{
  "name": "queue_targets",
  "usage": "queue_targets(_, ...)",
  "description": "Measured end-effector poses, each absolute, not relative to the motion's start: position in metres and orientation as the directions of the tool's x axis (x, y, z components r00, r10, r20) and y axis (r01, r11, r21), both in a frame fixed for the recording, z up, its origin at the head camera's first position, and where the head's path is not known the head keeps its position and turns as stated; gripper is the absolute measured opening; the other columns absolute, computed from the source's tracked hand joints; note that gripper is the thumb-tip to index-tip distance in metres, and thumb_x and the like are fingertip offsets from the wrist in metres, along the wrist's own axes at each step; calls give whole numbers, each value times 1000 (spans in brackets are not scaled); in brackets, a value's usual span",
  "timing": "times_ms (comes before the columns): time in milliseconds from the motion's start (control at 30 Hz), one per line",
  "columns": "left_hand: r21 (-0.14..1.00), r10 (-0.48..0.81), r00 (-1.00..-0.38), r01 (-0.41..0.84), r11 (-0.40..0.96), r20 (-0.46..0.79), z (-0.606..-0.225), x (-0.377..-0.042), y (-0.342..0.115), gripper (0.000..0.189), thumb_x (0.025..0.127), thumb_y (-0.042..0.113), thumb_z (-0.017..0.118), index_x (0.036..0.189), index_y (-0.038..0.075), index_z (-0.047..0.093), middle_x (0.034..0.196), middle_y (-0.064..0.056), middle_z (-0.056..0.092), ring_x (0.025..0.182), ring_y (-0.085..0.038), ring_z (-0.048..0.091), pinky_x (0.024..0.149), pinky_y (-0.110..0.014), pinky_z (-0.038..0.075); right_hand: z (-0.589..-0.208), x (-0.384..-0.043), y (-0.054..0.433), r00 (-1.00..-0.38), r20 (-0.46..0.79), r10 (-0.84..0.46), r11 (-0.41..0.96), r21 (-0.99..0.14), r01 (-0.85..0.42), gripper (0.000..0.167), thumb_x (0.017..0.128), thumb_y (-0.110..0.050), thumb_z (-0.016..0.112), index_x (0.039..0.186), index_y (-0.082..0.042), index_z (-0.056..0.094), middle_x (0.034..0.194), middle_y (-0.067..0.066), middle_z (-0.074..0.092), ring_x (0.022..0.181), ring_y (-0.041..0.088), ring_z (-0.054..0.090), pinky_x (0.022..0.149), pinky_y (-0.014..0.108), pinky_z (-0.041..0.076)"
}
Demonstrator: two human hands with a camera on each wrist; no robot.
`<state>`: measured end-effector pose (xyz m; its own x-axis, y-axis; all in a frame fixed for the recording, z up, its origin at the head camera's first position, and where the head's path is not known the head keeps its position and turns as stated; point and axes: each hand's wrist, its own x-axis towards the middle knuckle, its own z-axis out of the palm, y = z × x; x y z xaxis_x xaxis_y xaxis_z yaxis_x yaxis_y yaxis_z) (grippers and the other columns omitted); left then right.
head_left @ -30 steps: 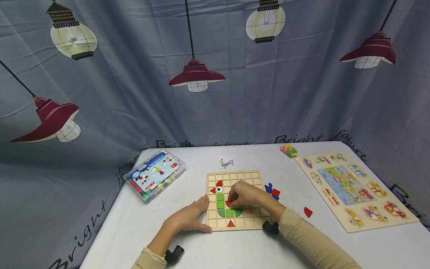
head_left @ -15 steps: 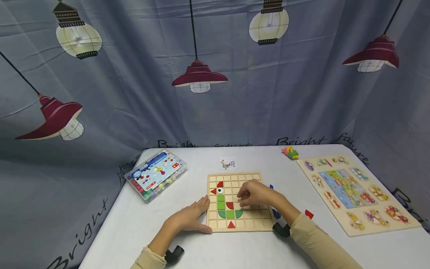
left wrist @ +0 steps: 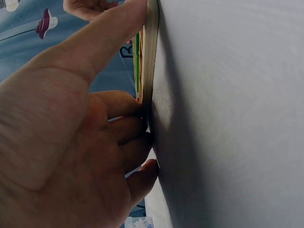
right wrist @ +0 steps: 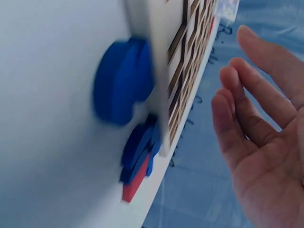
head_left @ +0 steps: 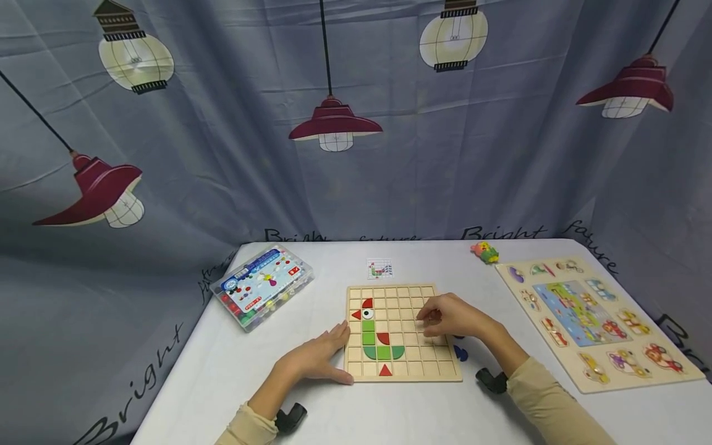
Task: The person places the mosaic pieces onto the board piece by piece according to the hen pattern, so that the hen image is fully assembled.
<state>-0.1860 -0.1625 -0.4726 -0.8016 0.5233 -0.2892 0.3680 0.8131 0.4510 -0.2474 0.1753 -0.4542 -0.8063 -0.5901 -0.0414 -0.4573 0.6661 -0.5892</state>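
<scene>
A square wooden grid board (head_left: pixel 425 370) lies on the white table. On it, green squares (head_left: pixel 368 338), an eye disc (head_left: pixel 368 314), red pieces and rounded green corners form a bird-like figure. A red quarter-circle (head_left: pixel 383 338) sits above the green row; a red triangle (head_left: pixel 385 370) lies below. My left hand (head_left: pixel 314 358) rests against the board's left edge, its thumb near the front corner. My right hand (head_left: pixel 458 315) hovers over the board's right side, fingers loosely bent, holding nothing. In the right wrist view, blue pieces (right wrist: pixel 118 83) and a red piece (right wrist: pixel 135 183) lie beside the board.
A small pattern card (head_left: pixel 380 268) lies behind the board. At the left is a clear plastic box (head_left: pixel 262 286) of colored pieces. A large picture puzzle board (head_left: pixel 623 382) occupies the right side, with a small colorful toy (head_left: pixel 485 252) near its far corner.
My right hand has let go of the red quarter-circle, now on the grid, and moved right toward the board's right edge. My left hand stays at the left edge.
</scene>
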Motion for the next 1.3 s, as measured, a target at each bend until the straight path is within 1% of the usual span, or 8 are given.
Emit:
queue_targets(233, 456, 530, -798, 373, 808, -287, -473, -186, -162, 107, 76, 58, 75, 154, 4, 24, 164, -10, 16, 152, -27, 18, 123, -45, 22, -457, -249, 194, -808, -33, -588, 661, -595, -457, 31, 77, -17, 81, 104, -5, 73, 96, 2, 71, 83, 13, 64, 71, 24, 56)
queue_targets(300, 457, 532, -798, 375, 806, -284, -473, -186, -162, 108, 76, 58, 75, 154, 4, 24, 164, -10, 16, 152, -27, 18, 123, -45, 22, -458, -249, 198, -810, -29, -586, 662, -594, -457, 30, 77, -16, 81, 103, -5, 73, 95, 2, 70, 82, 13, 64, 71, 24, 56)
queue_targets(400, 458, 531, -798, 373, 807, -286, -474, -186, -162, 108, 75, 58, 75, 154, 4, 24, 164, -11, 16, 151, -28, 19, 123, -45, 23, -459, -249, 206, -813, -24, -582, 662, -595, -456, 29, 76, -14, 81, 102, -4, 73, 92, 3, 70, 79, 11, 60, 67, 21, 53)
queue_targets(500, 457, 526, -798, 367, 810, -293, -474, -185, -162, 108, 75, 59, 75, 154, 4, 24, 164, -11, 16, 151, -29, 19, 123, -47, 24, -462, -248, 214, -825, -27, -565, 671, -596, -441, 29, 75, -12, 81, 101, -4, 73, 92, 3, 70, 78, 9, 58, 65, 19, 51)
queue_targets(567, 455, 522, -799, 362, 814, -298, -475, -185, -162, 109, 75, 59, 74, 154, 5, 24, 164, -10, 17, 151, -29, 19, 122, -48, 24, -465, -248, 220, -833, -32, -553, 676, -602, -426, 29, 75, -11, 81, 101, -5, 73, 94, 3, 70, 79, 8, 59, 67, 20, 53)
queue_targets(800, 450, 528, -800, 375, 811, -286, -476, -186, -162, 109, 75, 60, 74, 154, 5, 24, 164, -10, 17, 151, -29, 19, 122, -48, 25, -473, -254, 241, -872, -58, -487, 713, -603, -358, 30, 73, -10, 82, 101, -7, 73, 97, 0, 70, 84, 11, 60, 70, 20, 55)
queue_targets(967, 445, 530, -799, 379, 811, -284, -476, -187, -162, 109, 75, 60, 74, 154, 5, 24, 164, -10, 17, 151, -28, 20, 122, -47, 24, -476, -257, 251, -876, -71, -478, 722, -600, -345, 32, 72, -9, 81, 102, -9, 73, 99, 1, 70, 85, 12, 59, 71, 20, 54)
queue_targets(1300, 448, 525, -802, 372, 813, -285, -476, -187, -162, 108, 75, 59, 74, 154, 5, 23, 164, -10, 16, 151, -29, 19, 122, -48, 25, -480, -261, 260, -857, -37, -514, 699, -598, -393, 34, 72, -9, 80, 105, -8, 72, 99, 1, 70, 82, 10, 55, 71, 19, 52)
